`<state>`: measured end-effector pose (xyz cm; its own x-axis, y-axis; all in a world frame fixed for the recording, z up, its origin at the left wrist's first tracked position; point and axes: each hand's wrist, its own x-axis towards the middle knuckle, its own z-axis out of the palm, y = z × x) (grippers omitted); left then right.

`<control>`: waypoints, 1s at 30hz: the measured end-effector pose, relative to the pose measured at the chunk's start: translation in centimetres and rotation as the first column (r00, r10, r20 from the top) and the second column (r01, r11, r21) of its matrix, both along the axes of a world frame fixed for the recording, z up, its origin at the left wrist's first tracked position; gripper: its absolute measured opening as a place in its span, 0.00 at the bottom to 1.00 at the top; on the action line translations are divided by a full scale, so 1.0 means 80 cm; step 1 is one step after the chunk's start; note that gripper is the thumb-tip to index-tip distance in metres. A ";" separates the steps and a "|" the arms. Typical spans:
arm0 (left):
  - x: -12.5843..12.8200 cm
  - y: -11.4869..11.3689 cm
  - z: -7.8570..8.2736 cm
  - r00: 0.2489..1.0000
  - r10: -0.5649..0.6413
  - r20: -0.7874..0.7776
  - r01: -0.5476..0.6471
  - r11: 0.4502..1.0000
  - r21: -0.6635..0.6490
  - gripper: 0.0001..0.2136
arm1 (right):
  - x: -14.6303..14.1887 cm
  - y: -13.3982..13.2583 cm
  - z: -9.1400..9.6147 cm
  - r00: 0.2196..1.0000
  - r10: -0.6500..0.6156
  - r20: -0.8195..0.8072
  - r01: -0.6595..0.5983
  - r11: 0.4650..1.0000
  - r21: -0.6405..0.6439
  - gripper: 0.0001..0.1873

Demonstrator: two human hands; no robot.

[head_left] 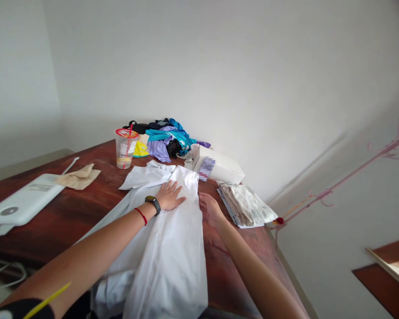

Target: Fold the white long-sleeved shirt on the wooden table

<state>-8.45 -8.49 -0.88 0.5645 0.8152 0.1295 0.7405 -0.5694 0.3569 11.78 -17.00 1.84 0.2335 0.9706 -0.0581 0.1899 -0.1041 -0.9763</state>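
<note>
A long white garment lies lengthwise over the table, its near end hanging over the front edge. It looks folded in on itself, with a loose white flap at its upper left. My left hand, wearing a black band on the wrist, presses flat on the upper part of the cloth with fingers spread. Beside the garment's right edge is my right hand, its fingers loosely bent toward the cloth, with nothing visible in them. Whether those fingertips touch the edge I cannot tell.
On the brown table stand a plastic cup with straw and a white box. A clothes pile sits at the back, folded clothes at right. A white power bank and napkin lie left; a pink rack leans right.
</note>
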 end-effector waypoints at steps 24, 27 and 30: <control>0.002 0.001 0.006 1.000 -0.003 0.028 0.003 1.000 0.020 0.31 | -0.046 -0.272 0.043 0.944 0.273 -0.185 -0.300 0.944 -0.139 0.10; 0.001 -0.004 0.014 0.999 -0.016 0.035 0.014 0.999 0.045 0.28 | -0.048 -0.252 0.052 0.924 0.145 -0.354 -0.185 0.979 -0.084 0.13; 0.004 -0.009 0.026 0.988 -0.111 0.105 0.099 0.988 0.116 0.23 | -0.035 -0.223 0.060 0.942 0.125 -0.312 -0.154 0.986 -0.070 0.18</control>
